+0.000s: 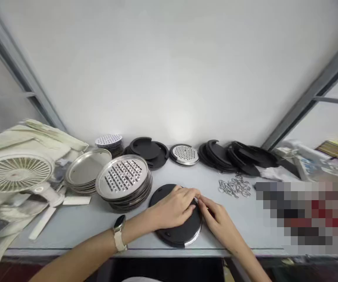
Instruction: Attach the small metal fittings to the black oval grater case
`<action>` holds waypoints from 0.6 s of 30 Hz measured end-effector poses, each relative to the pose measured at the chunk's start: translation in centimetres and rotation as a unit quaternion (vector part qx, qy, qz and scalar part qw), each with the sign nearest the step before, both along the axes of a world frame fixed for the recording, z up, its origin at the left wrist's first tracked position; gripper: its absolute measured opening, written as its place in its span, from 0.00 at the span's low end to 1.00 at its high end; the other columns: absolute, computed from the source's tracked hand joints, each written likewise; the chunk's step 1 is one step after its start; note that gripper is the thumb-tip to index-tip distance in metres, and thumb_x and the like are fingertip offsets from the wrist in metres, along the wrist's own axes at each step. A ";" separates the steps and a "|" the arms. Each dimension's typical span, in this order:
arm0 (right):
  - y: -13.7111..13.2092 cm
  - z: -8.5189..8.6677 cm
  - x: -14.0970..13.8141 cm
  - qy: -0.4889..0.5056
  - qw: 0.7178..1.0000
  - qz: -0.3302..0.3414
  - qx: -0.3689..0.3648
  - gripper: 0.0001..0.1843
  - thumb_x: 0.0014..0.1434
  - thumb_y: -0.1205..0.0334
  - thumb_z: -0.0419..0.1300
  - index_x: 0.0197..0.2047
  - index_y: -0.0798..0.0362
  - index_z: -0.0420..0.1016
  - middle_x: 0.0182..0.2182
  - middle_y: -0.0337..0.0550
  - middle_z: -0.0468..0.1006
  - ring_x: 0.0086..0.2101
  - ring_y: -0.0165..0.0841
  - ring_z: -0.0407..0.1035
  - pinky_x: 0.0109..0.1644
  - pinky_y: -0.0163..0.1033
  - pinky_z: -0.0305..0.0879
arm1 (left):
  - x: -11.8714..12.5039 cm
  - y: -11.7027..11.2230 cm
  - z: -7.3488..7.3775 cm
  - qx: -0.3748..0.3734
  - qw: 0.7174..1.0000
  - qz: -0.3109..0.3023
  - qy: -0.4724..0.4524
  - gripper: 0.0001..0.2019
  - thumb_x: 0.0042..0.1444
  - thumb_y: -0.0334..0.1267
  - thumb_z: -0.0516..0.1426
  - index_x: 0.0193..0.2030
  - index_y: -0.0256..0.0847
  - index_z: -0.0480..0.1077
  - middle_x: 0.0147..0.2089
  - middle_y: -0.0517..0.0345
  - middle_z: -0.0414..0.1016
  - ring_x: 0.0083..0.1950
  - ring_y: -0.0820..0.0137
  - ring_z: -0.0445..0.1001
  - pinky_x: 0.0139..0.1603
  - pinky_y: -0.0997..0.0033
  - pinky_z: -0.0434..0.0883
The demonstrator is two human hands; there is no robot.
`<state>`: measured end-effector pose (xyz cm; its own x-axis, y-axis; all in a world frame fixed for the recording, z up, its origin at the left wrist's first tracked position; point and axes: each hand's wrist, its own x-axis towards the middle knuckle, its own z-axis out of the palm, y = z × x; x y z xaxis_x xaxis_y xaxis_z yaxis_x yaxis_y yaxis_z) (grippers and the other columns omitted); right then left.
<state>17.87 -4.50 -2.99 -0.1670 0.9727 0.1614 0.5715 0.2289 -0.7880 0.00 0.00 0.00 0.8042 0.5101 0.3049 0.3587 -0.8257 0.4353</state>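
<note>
Both hands are working right at the edge of the black disc here, and that disc (176,233) is lying flat on the table (242,211), close to the front edge, with a bright metal rim (194,239) showing along its near right side. The left hand (175,207) is lying across the top, fingers bending over towards the disc's right edge, a watch (119,222) sitting on that wrist. The right hand (216,219) is coming in from the other side, thumb and fingers drawing close together, and the fingertips of both are meeting at the rim; whether either is pinching something small there, I'm not able to tell, the fingers are hiding it. Just left of the disc, a stack of perforated metal plates (123,178) is standing, with plain metal plates (87,168) piling up beside it. Behind, along the wall, a perforated round (184,154) is resting in a dark ring, between black round pieces (148,150) on the left and more black parts (218,154) on the right. Metal clips (235,186) are lying in a loose heap, and a white fan (18,172) is standing at far left.
</note>
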 end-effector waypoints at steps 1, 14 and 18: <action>0.0 -0.2 0.0 -0.005 1.000 -0.003 0.008 0.19 0.69 0.55 0.44 0.41 0.54 0.74 0.39 0.47 0.80 0.38 0.38 0.73 0.42 0.35 0.65 | 0.0 0.0 0.0 -0.002 1.000 0.004 -0.002 0.12 0.62 0.29 0.49 0.53 0.38 0.60 0.51 0.50 0.70 0.51 0.63 0.69 0.54 0.62 0.65; 0.0 -0.8 0.0 -0.024 0.999 -0.019 0.024 0.18 0.68 0.54 0.44 0.31 0.52 0.65 0.24 0.38 0.70 0.26 0.33 0.64 0.31 0.33 0.58 | 0.1 0.1 -0.2 0.015 1.000 0.015 -0.010 0.11 0.62 0.30 0.51 0.51 0.37 0.62 0.49 0.51 0.71 0.51 0.63 0.68 0.55 0.62 0.63; 0.2 -1.0 -0.1 -0.033 0.999 -0.031 0.023 0.19 0.67 0.53 0.45 0.27 0.51 0.60 0.20 0.34 0.63 0.23 0.30 0.58 0.27 0.33 0.54 | 0.1 0.1 -0.3 0.017 1.000 0.012 -0.002 0.10 0.63 0.31 0.50 0.51 0.37 0.62 0.49 0.50 0.71 0.51 0.63 0.68 0.55 0.62 0.63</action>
<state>17.81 -4.33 -3.96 -0.1186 0.9732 0.1972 0.6357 0.2270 -0.7378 0.06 0.14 -0.34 0.7912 0.5180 0.3252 0.3762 -0.8314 0.4090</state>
